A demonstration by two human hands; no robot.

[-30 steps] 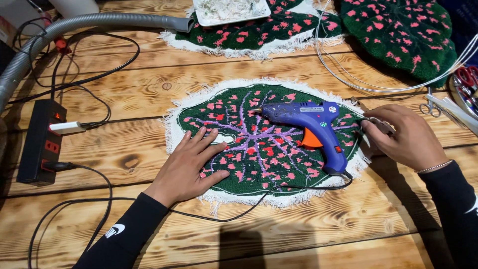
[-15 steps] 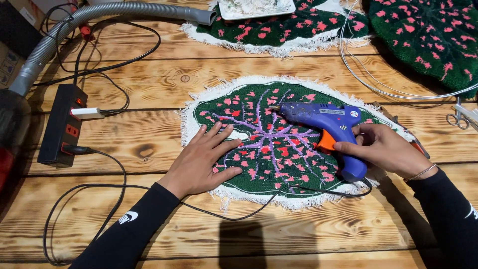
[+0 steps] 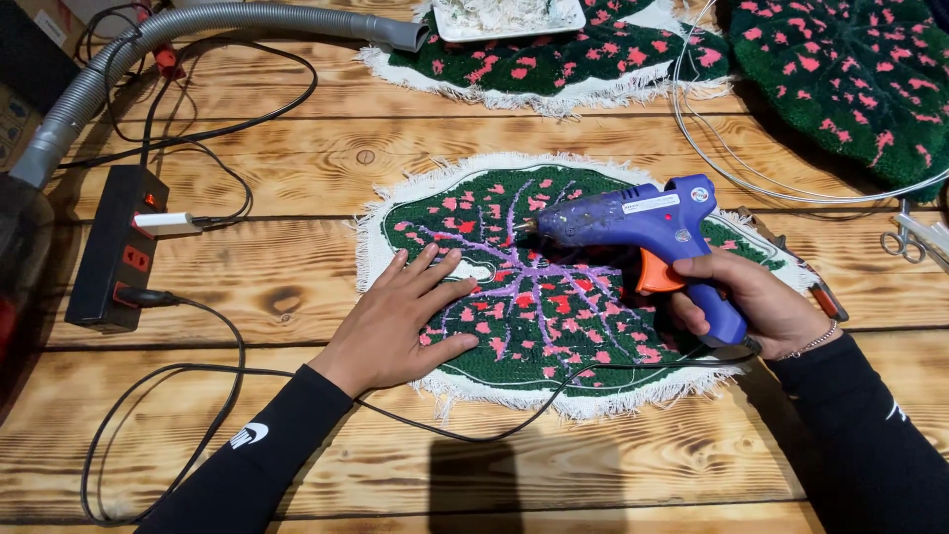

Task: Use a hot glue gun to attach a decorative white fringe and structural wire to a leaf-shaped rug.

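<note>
A leaf-shaped tufted rug [image 3: 554, 326], green with pink spots and purple veins and a white fringe, lies on the wooden table [image 3: 297, 178]. My left hand [image 3: 400, 321] rests flat on the rug's left part, fingers spread. My right hand [image 3: 756, 302] grips the handle of a blue glue gun [image 3: 643, 222] with an orange trigger. The gun is lifted above the rug, its nozzle pointing left over the purple veins. Its black cord [image 3: 514, 415] runs across the rug's near edge toward the left.
A black power strip [image 3: 119, 247] with plugs lies at the left. A grey hose [image 3: 198, 30] curves along the far left. Two more green-and-pink rugs [image 3: 850, 69] lie at the back, one under a white tray [image 3: 514, 15]. Scissors [image 3: 905, 237] and white wire [image 3: 751, 168] are at the right.
My right hand has closed on the glue gun's handle and lifted it off the rug, nozzle pointing left. My left hand stays flat on the rug. The view has shifted slightly.
</note>
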